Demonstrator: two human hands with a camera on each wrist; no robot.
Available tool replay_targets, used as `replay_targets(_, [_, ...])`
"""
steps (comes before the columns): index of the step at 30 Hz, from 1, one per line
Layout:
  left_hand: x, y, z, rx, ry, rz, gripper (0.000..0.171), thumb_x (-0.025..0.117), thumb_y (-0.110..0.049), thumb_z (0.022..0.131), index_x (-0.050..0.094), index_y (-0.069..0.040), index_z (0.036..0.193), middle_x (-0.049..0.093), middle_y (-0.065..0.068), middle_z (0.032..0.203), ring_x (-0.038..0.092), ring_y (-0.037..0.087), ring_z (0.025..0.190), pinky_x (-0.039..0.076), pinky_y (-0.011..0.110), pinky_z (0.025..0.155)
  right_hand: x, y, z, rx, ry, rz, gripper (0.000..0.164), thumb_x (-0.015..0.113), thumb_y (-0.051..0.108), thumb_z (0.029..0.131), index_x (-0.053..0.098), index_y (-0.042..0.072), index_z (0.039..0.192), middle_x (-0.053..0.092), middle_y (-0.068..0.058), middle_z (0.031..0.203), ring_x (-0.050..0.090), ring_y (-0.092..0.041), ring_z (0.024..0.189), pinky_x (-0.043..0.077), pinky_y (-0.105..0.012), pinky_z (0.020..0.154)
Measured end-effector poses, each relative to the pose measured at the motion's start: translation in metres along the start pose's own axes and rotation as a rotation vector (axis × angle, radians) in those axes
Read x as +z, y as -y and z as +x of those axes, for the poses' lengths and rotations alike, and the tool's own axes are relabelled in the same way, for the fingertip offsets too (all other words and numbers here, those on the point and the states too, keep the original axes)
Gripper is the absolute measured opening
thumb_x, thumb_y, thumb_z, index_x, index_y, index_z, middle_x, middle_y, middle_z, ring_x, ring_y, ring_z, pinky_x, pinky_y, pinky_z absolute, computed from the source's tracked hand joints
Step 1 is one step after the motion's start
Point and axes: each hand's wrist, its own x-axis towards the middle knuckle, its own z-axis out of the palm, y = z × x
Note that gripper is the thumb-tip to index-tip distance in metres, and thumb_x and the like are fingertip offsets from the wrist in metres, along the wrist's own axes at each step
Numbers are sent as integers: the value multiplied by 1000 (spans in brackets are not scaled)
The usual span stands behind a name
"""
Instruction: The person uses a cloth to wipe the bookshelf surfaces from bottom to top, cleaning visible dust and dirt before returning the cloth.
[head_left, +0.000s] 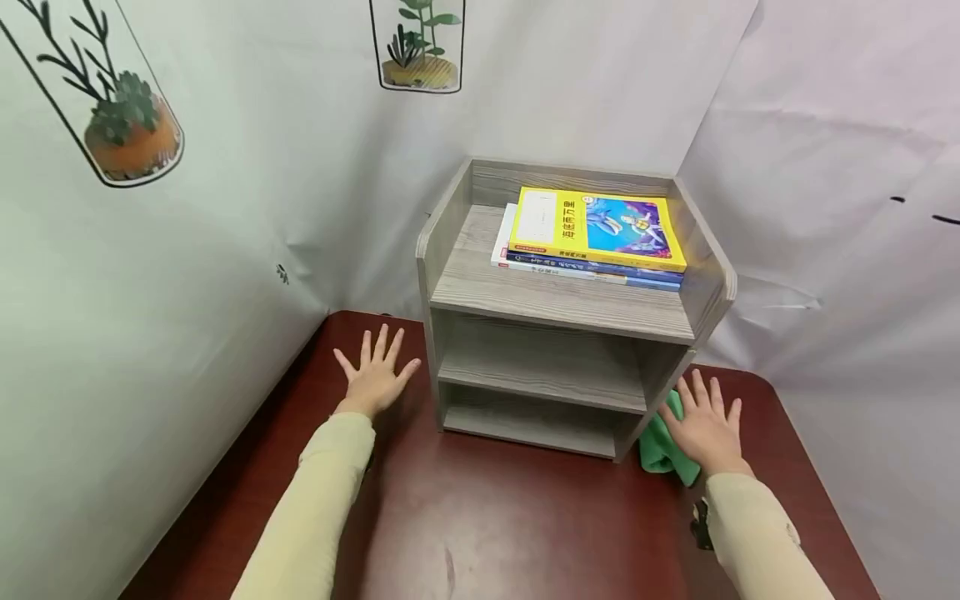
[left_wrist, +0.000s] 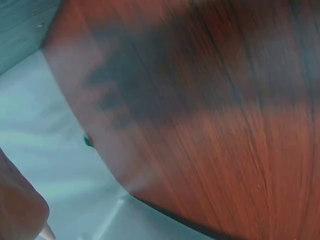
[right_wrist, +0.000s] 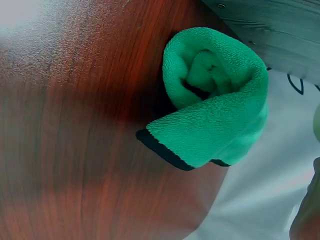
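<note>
A small grey wood-grain shelf (head_left: 540,367) stands at the back of the dark red table. My left hand (head_left: 374,379), fingers spread, is just left of the shelf; its shadow falls on the table in the left wrist view. On the other side, my right hand (head_left: 705,429) has its fingers spread too and partly covers a green towel (head_left: 660,450) in the head view. The towel (right_wrist: 220,125) is loosely rolled, with a black edge, beside the foot of the shelf. Neither hand holds anything.
On the shelf's top lies a stack of books, a yellow one (head_left: 600,229) uppermost. Below are two lower compartments. White sheeting (head_left: 225,250) with printed potted plants walls in the back and sides of the table (head_left: 525,525).
</note>
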Motion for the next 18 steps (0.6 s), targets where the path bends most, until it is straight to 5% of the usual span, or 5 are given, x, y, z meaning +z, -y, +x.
replay_targets(3, [-22,-9,3,5,-63,-171,74,22,-62,92,-2,-23,149,-13,5,154,-18,31,137,-22,64,91,2,-1,2,32,6,59,80,29,58,92,9,5,148,-2,-25,151,-12,-44,135,-10,-66,97])
replay_targets(5, [-46,-20,4,42,-154,-385,71,23,-57,94,-4,-21,149,-12,4,154,-13,30,138,-14,63,98,5,0,4,58,13,111,81,33,58,92,10,4,148,-2,-26,150,-9,-46,134,-6,-67,97])
replay_targets(11, [-127,-76,8,387,-343,-1068,57,27,-38,99,6,-21,149,9,-1,153,15,21,138,16,53,106,29,6,3,158,42,232,78,45,45,91,15,-2,145,4,-32,147,7,-54,130,15,-66,97])
replay_targets(14, [-146,-99,12,474,-342,-1171,53,25,-36,99,12,-20,148,15,-1,153,22,20,136,20,59,101,42,9,-1,217,54,267,76,47,41,91,15,-3,145,4,-31,147,11,-55,128,22,-66,94])
replay_targets(18, [-151,-115,18,511,-331,-1147,50,25,-23,100,18,-10,147,19,6,152,23,23,136,18,57,103,52,14,-7,295,21,319,71,46,38,91,19,-1,144,4,-30,147,13,-54,127,25,-65,93])
